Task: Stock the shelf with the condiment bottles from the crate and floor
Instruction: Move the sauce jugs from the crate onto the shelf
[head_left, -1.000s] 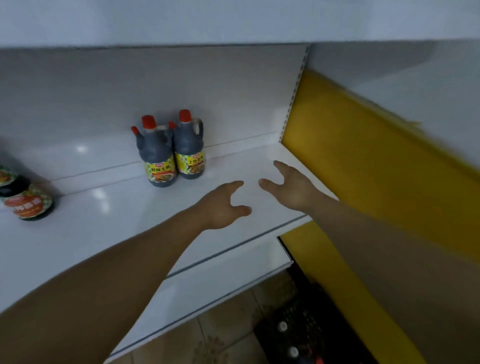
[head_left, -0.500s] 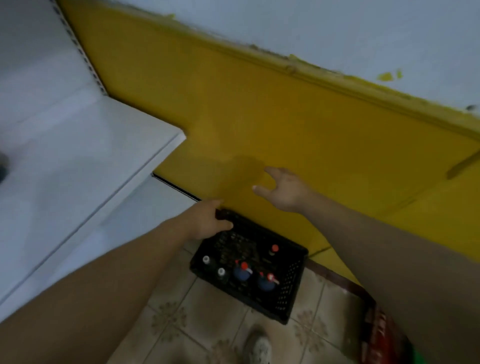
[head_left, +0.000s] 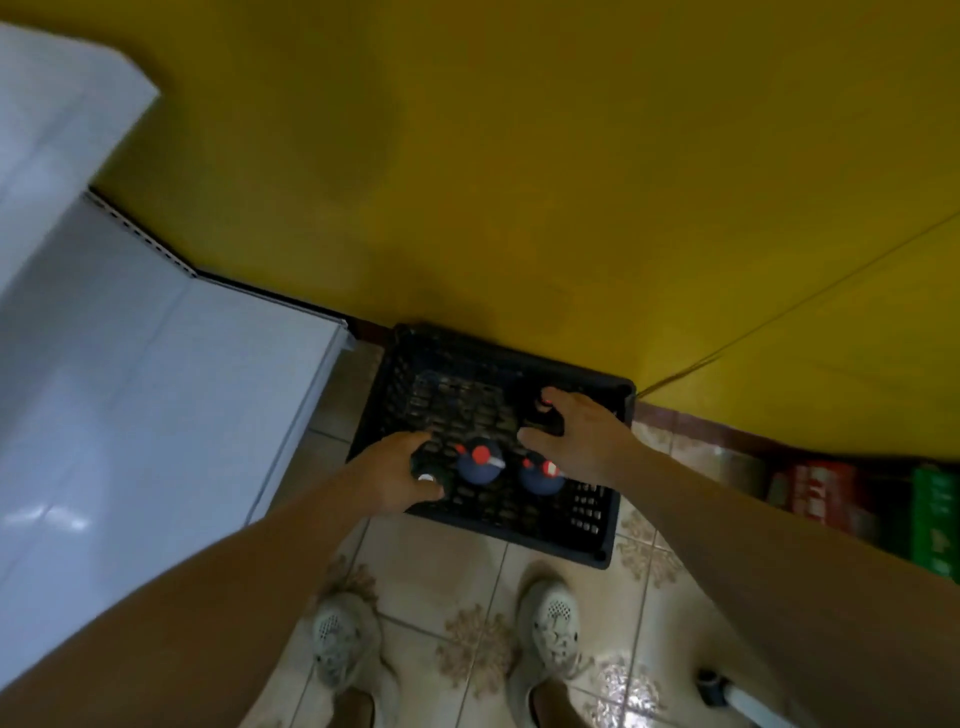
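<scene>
The black crate (head_left: 519, 532) stands on the tiled floor (head_left: 441, 551). Its far side is against the yellow wall (head_left: 519, 182), and it is near the end of the low white shelf (head_left: 156, 389).

In the front part of the crate two dark bottles stand upright side by side: the left red-capped bottle (head_left: 480, 465) and the right red-capped bottle (head_left: 537, 478).

Your left grip (head_left: 397, 475) is low over the front left corner of the crate. Its fingers and thumb are curved around the white-capped bottle (head_left: 427, 478). I cannot tell if they already hold it or only come near it.

Your right grip (head_left: 579, 441) is over the right side of the crate with the fingers spread wide, and it holds nothing. Under its fingers one more dark bottle (head_left: 543, 410) shows a little red at the top. I cannot tell if the fingers touch it.

At the right, on the floor along the wall, stand a red pack (head_left: 815, 488) and a green pack (head_left: 935, 519).
</scene>
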